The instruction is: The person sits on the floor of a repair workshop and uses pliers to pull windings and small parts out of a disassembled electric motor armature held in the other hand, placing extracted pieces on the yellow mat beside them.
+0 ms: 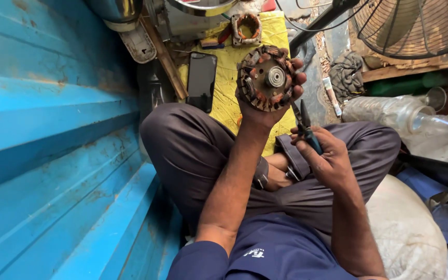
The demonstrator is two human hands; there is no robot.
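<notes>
My left hand (273, 111) grips a round motor stator (264, 78) with copper windings and a metal hub, holding it up face-on above my crossed legs. My right hand (325, 158) is lower and to the right, closed around the blue handles of small pliers (305, 127), whose dark jaws point up toward the stator's lower right edge. The jaws are just short of the windings.
A yellow cloth (229, 88) lies on the floor ahead, with a black phone (201, 80) and another wound coil part (247, 28) on it. A blue metal wall (53, 129) stands at left. A fan guard (416, 23), plastic bottles (405, 116) and a white sack (405, 228) crowd the right.
</notes>
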